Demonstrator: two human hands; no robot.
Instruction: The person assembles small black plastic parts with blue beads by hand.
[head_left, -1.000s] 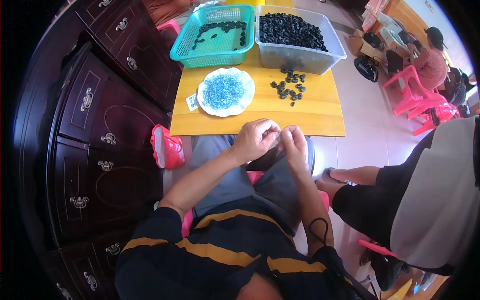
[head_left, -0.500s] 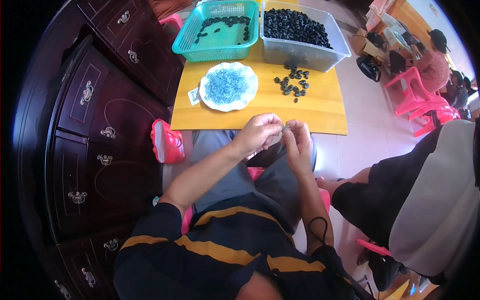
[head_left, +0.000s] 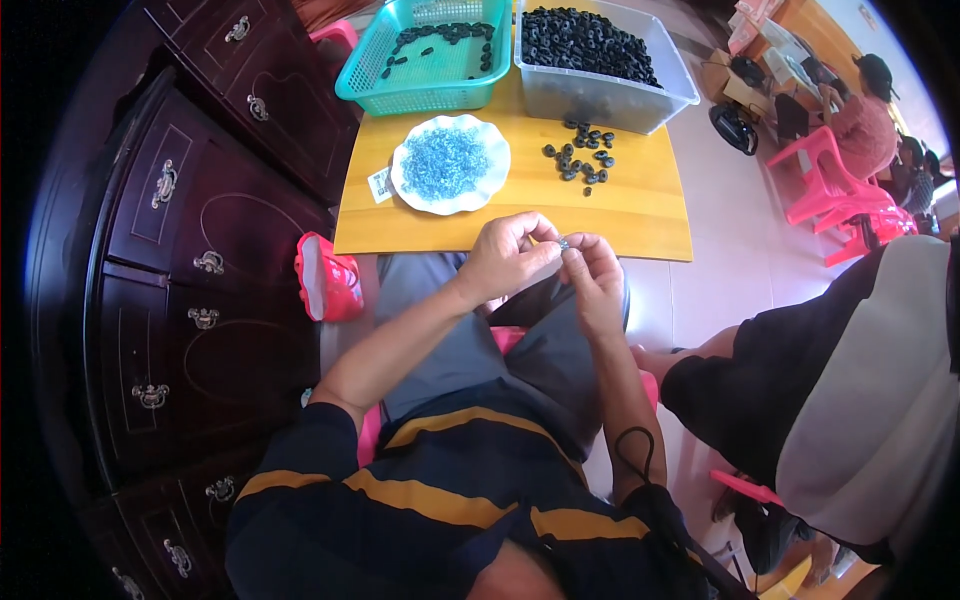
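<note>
My left hand [head_left: 513,257] and my right hand [head_left: 594,283] meet just off the table's near edge, above my lap. Their fingertips pinch a tiny clear, shiny piece [head_left: 563,243] between them; its exact kind is too small to make out. Beyond my left hand a white scalloped plate [head_left: 494,181] holds a heap of small clear bluish pieces [head_left: 445,163]. Loose small black oval parts with holes [head_left: 577,166] lie scattered on the wooden table [head_left: 530,225], beyond my right hand.
A green plastic basket [head_left: 415,103] with some black parts and a clear bin [head_left: 597,112] heaped with them stand at the table's back. Dark drawers [head_left: 250,270] rise at left, beside a red bag [head_left: 330,283]. A person's leg [head_left: 770,370] is close at right.
Both hands stay together, with the fingers shifting slightly around the small piece. The whole view has moved a little, so the table appears slightly higher and further left.
</note>
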